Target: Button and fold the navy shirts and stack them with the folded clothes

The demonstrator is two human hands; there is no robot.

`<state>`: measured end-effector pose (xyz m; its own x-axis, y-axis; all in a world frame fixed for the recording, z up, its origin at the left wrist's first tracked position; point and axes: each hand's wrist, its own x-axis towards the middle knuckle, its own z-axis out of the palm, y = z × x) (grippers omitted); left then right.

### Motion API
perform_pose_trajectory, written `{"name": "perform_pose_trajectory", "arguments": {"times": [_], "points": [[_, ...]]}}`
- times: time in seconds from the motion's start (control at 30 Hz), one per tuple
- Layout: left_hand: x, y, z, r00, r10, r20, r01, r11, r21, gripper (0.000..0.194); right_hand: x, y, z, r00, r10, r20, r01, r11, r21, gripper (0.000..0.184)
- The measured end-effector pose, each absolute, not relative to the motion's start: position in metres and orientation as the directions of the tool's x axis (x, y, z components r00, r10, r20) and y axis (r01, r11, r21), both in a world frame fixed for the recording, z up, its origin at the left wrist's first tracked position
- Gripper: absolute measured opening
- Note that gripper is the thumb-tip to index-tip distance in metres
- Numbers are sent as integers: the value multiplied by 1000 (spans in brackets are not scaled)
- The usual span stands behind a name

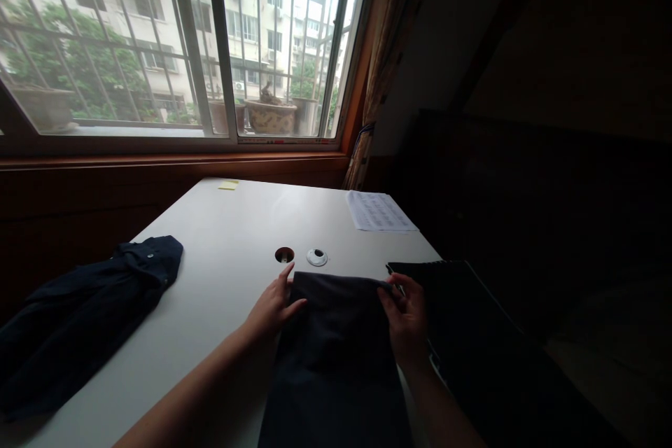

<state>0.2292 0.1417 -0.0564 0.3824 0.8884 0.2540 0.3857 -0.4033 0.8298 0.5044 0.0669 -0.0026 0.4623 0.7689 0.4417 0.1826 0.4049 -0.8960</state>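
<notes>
A dark navy cloth panel (341, 343) runs from the middle of the table toward me, its top edge roughly straight. At its upper left edge is my left hand (270, 304), the index finger stretched up and the thumb lying over the cloth; the other fingers are partly hidden at the edge, seemingly gripping it. My right hand (408, 318) pinches the upper right corner between thumb and fingers. Just right of that hand lies another dark cloth (472, 322) with a pale line along its edge.
A dark buttoned garment (105, 301) lies at the left. The white table (225, 238) has a round hole (284, 255) beside a round cover (316, 257). Printed sheets (381, 211) and a yellow note (227, 185) lie near the far edge, below a barred window (273, 49) and a curtain (375, 84).
</notes>
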Motion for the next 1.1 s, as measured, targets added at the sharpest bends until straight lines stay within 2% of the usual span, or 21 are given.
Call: {"name": "perform_pose_trajectory", "arguments": {"times": [0.13, 0.27, 0.37, 0.47, 0.53, 0.63, 0.73, 0.87, 0.97, 1.1], "points": [[236, 135, -51, 384, 900, 206, 109, -266, 958, 87, 509, 74, -6, 491, 764, 420, 183, 381, -906, 43], [237, 131, -45, 363, 915, 176, -92, -153, 984, 80, 521, 87, -23, 482, 826, 293, 167, 242, -956, 56], [236, 132, -43, 310, 941, 133, -50, -124, 991, 77, 532, 92, -35, 436, 897, 67, 113, 19, -993, 76], [237, 134, -43, 290, 950, 116, 13, -125, 992, 75, 542, 90, -38, 403, 911, -92, 92, -140, -986, 92], [237, 134, -41, 292, 951, 100, 24, -112, 993, 73, 546, 85, -33, 325, 929, -174, 56, -202, -978, 95], [233, 130, -30, 338, 941, 20, 60, -43, 997, 69, 548, 72, -18, 119, 956, -270, 37, -276, -961, 96], [221, 123, -10, 527, 844, -95, 72, 67, 995, 65, 543, 52, -1, -18, 963, -267, 80, -265, -961, 97], [206, 116, 13, 797, 569, -202, 71, 244, 967, 72, 528, 21, 10, -75, 985, -156, 25, -155, -988, 96], [202, 114, 20, 871, 424, -248, 123, 300, 946, 77, 517, -1, 7, -85, 988, -127, -44, -131, -990, 89], [208, 110, 16, 875, 437, -209, 114, 234, 966, 81, 510, -19, -6, 30, 995, -90, -35, -89, -995, 77]]}}
